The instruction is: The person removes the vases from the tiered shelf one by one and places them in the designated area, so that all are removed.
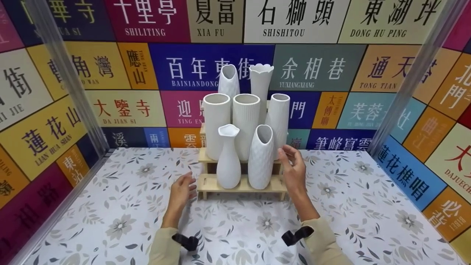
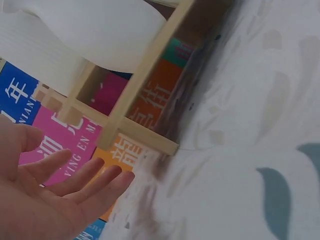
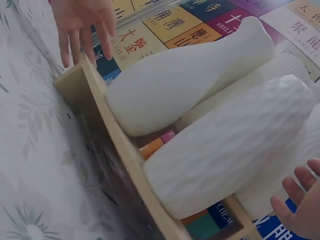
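Note:
A tiered wooden stand holds several white vases. On its lowest step are a narrow-necked vase and a textured vase with a slanted mouth. Two ribbed cylinder vases and a tapered vase fill the middle step. At the top stand another slant-mouthed vase and one with a scalloped rim. My left hand is beside the stand's left end, fingers apart and empty. My right hand, also empty, has its fingertips close to the tapered vase's lower right side.
The stand rests on a table with a floral cloth. Behind and at both sides rise walls of coloured panels with lettering. Clear upright edges mark the corners. Each wrist carries a black strap camera.

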The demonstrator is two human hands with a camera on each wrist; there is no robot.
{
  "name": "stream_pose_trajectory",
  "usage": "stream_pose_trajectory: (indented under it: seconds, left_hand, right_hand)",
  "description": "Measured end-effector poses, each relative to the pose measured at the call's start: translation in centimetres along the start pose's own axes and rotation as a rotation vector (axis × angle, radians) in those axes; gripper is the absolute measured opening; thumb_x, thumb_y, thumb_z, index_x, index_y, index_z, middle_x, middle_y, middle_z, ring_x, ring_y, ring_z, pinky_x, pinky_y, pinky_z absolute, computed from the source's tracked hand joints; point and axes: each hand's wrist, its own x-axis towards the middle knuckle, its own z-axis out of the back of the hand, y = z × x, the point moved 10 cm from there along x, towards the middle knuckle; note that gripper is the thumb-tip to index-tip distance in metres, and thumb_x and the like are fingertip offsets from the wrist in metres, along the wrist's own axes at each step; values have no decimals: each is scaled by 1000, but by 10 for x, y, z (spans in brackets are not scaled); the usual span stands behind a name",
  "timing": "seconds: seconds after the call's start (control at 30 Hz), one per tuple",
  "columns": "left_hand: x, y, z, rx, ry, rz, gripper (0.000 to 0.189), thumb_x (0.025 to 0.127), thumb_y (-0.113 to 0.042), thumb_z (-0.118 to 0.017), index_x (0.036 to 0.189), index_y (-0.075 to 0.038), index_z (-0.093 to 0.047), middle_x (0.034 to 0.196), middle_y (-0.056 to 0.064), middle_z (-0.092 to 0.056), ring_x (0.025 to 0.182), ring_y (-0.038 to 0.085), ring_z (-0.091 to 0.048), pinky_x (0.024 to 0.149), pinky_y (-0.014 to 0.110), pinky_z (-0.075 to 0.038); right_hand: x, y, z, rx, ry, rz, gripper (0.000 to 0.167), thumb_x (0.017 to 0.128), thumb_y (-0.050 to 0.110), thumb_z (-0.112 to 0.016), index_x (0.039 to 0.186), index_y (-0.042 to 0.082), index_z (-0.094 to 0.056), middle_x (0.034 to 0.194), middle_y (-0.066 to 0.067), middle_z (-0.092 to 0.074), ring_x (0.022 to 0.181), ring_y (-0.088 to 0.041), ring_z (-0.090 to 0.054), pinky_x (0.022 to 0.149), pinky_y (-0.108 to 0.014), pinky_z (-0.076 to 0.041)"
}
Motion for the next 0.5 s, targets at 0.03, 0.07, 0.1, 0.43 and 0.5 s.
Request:
stream_pose_trajectory:
  seconds: [0.03,0.07,0.1,0.43,0.5]
  left_hand:
    - [0,2,-1,-1,1,6,44,106,-24,-43,142,-2,-53,134,28,-60,105,30,-69,85,41,-61]
    - [-1,3,-2,-2,2,7,44,105,-23,-44,142,-2,-53,134,28,-60,102,28,-70,83,40,-61]
    - [-1,4,-3,-5,6,9,43,104,-22,-45,141,-1,-54,133,28,-61,99,26,-71,81,40,-61]
    - [-5,17,-18,43,66,21,43,102,-18,-50,139,3,-54,137,30,-58,110,28,-63,81,40,-62]
    - [-5,19,-20,41,79,20,44,102,-17,-50,140,4,-53,134,31,-59,104,27,-65,79,38,-62]
  right_hand:
    - [0,-1,-1,2,7,-2,50,100,36,-58,141,9,-49,141,-11,-52,131,-22,-49,108,-34,-43]
    - [0,-2,-3,11,14,1,50,100,36,-59,141,8,-49,141,-11,-52,131,-22,-49,108,-35,-43]
    - [0,-2,-4,12,17,10,51,99,35,-60,141,8,-49,141,-12,-52,131,-23,-50,108,-35,-42]
    - [-3,-7,-15,3,34,70,55,91,25,-74,138,7,-52,134,-13,-58,124,-25,-55,103,-35,-43]
    - [-5,-8,-16,6,32,70,58,89,22,-77,138,6,-52,133,-13,-59,121,-24,-56,100,-33,-46]
